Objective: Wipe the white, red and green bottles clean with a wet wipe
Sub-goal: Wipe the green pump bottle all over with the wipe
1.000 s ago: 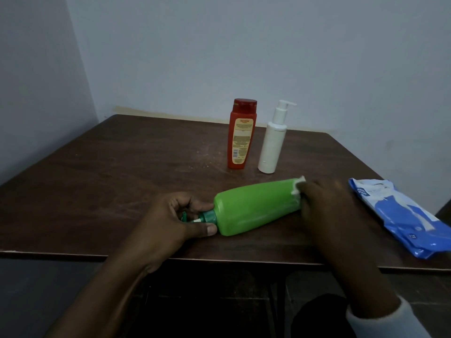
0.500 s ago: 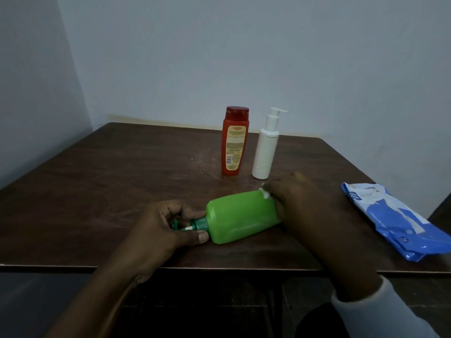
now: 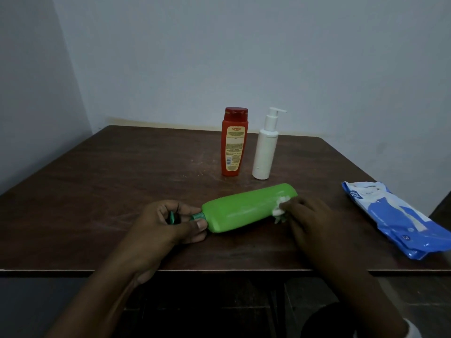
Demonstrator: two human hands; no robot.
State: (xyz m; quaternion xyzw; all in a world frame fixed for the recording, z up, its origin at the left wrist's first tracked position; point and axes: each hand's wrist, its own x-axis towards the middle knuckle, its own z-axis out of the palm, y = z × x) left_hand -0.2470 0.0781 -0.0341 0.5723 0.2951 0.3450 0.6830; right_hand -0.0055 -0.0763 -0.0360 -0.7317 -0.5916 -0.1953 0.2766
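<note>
The green bottle [image 3: 246, 208] lies on its side on the brown table [image 3: 97, 191], its cap end pointing left. My left hand [image 3: 168, 223] grips the dark green cap and neck. My right hand [image 3: 314, 223] holds a crumpled white wet wipe [image 3: 280, 207] against the bottle's near right side, close to its base. Behind them stand the red bottle [image 3: 233, 142] and the white pump bottle [image 3: 266, 145], upright and side by side.
A blue and white pack of wet wipes [image 3: 395, 218] lies flat at the table's right edge. Pale walls close in on the table at the back and left. The table's front edge runs just below my wrists.
My right hand slid the wipe leftward along the green bottle, then back right toward its base. My left hand kept its grip on the cap.
</note>
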